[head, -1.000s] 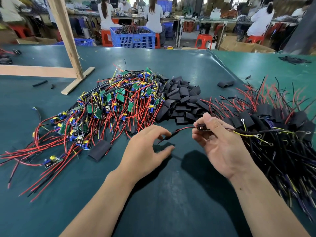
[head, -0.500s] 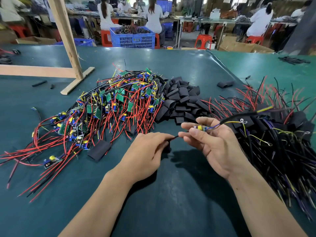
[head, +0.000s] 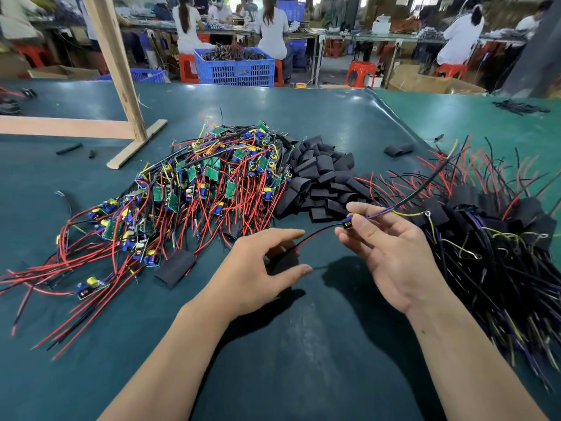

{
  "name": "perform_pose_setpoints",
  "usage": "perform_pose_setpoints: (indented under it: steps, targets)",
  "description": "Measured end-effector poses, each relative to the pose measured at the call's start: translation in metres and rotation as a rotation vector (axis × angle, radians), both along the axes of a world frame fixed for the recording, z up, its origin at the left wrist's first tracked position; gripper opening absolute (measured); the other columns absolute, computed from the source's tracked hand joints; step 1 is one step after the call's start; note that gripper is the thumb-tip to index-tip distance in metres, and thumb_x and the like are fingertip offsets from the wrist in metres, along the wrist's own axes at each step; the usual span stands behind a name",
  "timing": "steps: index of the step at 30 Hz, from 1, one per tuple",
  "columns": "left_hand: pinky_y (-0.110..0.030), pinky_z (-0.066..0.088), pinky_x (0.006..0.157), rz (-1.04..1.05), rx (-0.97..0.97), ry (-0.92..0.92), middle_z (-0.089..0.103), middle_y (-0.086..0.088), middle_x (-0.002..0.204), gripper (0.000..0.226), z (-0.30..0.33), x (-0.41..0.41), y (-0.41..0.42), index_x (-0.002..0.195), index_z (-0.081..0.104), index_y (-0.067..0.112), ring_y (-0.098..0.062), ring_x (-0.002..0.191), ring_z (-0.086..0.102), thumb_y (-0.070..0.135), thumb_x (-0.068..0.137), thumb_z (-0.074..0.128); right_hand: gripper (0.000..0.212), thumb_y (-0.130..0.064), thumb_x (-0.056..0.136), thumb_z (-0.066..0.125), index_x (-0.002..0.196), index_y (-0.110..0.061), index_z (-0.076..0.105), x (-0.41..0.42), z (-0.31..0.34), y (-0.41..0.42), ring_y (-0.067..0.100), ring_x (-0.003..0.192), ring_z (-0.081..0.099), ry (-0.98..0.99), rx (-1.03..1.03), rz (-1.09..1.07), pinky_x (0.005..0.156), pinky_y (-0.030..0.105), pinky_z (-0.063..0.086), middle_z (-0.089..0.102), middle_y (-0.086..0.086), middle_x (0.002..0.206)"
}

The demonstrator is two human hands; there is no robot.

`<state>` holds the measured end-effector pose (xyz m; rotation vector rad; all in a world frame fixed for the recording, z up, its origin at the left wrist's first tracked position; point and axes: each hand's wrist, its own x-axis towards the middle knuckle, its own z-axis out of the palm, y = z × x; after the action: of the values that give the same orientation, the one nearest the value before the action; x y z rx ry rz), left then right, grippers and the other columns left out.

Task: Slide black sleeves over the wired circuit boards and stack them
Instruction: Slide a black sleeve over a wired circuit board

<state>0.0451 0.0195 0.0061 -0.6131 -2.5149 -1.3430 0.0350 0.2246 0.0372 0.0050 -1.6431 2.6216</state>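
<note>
My right hand [head: 391, 253] pinches a small wired circuit board [head: 348, 223] between thumb and forefinger, held above the green table [head: 273, 360]. Its thick black cable [head: 425, 185] rises to the upper right. The board's red and black wires [head: 315, 233] run left into a black sleeve [head: 282, 258], which my left hand [head: 258, 275] holds between thumb and fingers. A pile of bare boards with red wires [head: 212, 183] lies at the left, a heap of black sleeves [head: 321, 183] in the middle, and the stack of sleeved boards [head: 501, 238] at the right.
One loose sleeve [head: 174, 267] lies left of my left hand, another [head: 399, 149] behind the stack. A wooden frame [head: 121, 86] stands at the back left. A blue crate [head: 233, 66] and seated people are beyond the table's far edge.
My right hand turned the board and its black cable swung up and to the right. My left hand's fingers spread wider around the sleeve and the wire ends.
</note>
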Motion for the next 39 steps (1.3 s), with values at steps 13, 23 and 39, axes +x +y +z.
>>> perform_pose_setpoints:
  steps: [13,23,39]
  targets:
    - [-0.015,0.045,0.093,0.089,0.077,0.032,0.069,0.020,0.109,0.061,0.001,0.001,0.009,0.120,0.066,0.031,-0.002,0.103,0.062,0.042,0.064,0.086,0.023,0.005,0.071,0.074,0.088,-0.008,0.068,0.002,-0.011,-0.010,0.019,0.082,0.071,0.111,0.212,0.039,0.074,0.026,0.056,0.074,0.007,0.087]
    - [-0.016,0.048,0.083,0.071,0.056,-0.010,0.071,0.021,0.089,0.027,-0.002,-0.002,-0.003,0.096,0.070,0.027,-0.001,0.088,0.067,0.036,0.074,0.082,0.023,0.009,0.075,0.071,0.083,-0.012,0.070,-0.003,-0.015,-0.006,0.017,0.080,0.069,0.079,0.131,-0.005,0.072,0.027,0.057,0.072,0.004,0.082]
    - [-0.020,0.038,0.094,0.096,-0.342,0.059,0.058,0.017,0.107,0.049,0.008,0.006,-0.017,0.112,0.063,0.024,-0.005,0.104,0.048,0.039,0.072,0.085,0.023,0.010,0.078,0.073,0.082,-0.012,0.069,-0.007,-0.023,-0.010,0.018,0.074,0.070,0.037,0.222,-0.052,0.070,0.024,0.056,0.073,0.004,0.078]
